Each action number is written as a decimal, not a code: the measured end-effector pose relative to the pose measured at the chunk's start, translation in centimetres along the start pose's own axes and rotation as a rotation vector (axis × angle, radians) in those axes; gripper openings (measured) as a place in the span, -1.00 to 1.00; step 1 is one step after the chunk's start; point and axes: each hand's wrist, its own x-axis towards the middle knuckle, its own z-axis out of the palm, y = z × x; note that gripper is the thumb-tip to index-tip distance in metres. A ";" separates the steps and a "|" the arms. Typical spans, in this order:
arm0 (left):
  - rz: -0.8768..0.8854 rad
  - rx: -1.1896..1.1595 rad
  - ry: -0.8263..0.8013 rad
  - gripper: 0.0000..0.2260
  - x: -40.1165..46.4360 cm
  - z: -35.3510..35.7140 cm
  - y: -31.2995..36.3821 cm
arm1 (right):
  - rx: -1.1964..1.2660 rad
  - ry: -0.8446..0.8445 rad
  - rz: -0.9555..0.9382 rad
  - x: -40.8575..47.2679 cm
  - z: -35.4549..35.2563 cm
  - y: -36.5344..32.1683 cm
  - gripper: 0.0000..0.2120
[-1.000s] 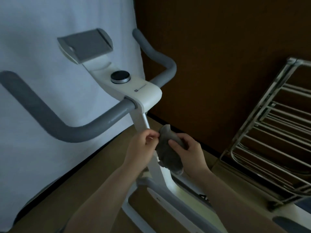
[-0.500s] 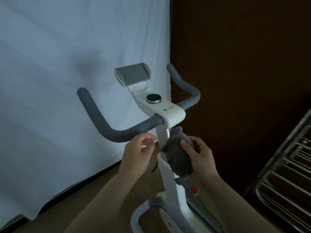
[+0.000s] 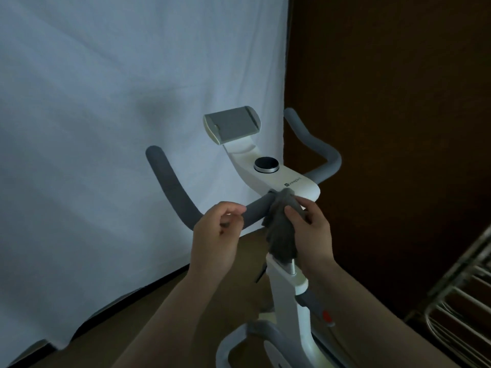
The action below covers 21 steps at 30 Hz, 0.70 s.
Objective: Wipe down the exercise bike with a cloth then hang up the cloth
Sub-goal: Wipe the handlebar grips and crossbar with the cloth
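The right hand [image 3: 309,229] grips the grey cloth [image 3: 282,229], fingers curled round the bunched fabric, and has carried it up from the post to the junction where the left handlebar [image 3: 175,192] meets the white console [image 3: 276,176]; a second ago the cloth sat lower, against the stem. The cloth's top now touches the bar's inner end, its tail hanging down over the post [image 3: 292,266]. The left hand [image 3: 218,235] has let go of the cloth it was pinching then; it hovers just in front of the bar with fingers loosely curled, and whether it touches the bar I cannot tell. The view has also tilted up, so the whole bike [image 3: 287,301] front shows: knob [image 3: 266,165], phone holder [image 3: 232,124], both bars against the white sheet [image 3: 106,102].

My reading: wiping has shifted from the post to the handlebar zone, so the bars and console probably come next. The rack [image 3: 459,309] at lower right looks the likely place to hang the cloth, and that step is not yet begun
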 end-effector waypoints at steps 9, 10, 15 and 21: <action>0.077 0.016 -0.062 -0.86 1.4 -1.5 -0.9 | -0.062 0.116 0.012 0.0 3.4 -0.3 -0.71; 0.109 0.035 -0.051 -0.85 1.7 -1.5 -1.0 | -0.076 0.131 0.020 0.3 3.3 -0.3 -0.71; 0.256 0.199 -0.097 -0.85 1.9 -2.6 -1.9 | -0.145 0.053 -0.040 -2.2 4.6 1.1 -0.66; 0.325 0.273 -0.142 -0.83 2.4 -3.0 -3.7 | -0.105 0.222 -0.050 -1.5 6.1 1.9 -0.71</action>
